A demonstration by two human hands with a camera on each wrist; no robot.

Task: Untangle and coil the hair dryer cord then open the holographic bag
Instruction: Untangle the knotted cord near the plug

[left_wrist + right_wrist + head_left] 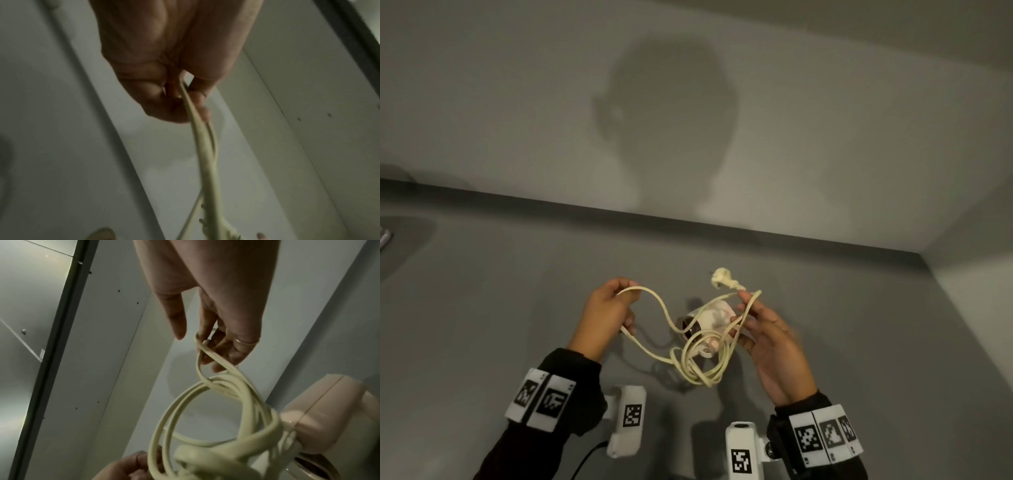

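My left hand grips a bend of the cream cord in curled fingers, raised over the grey table. The left wrist view shows that left hand closed round the cord. My right hand holds the cord between its fingers, just behind the plug. In the right wrist view a strand loops through the right hand and tangled loops of cord hang below. The pink and white hair dryer lies between my hands, and the dryer fills that view's right side. No holographic bag is in view.
A grey wall rises behind the table, and a side wall closes the right. Something shiny shows at the far left edge. White wrist camera units sit below my forearms.
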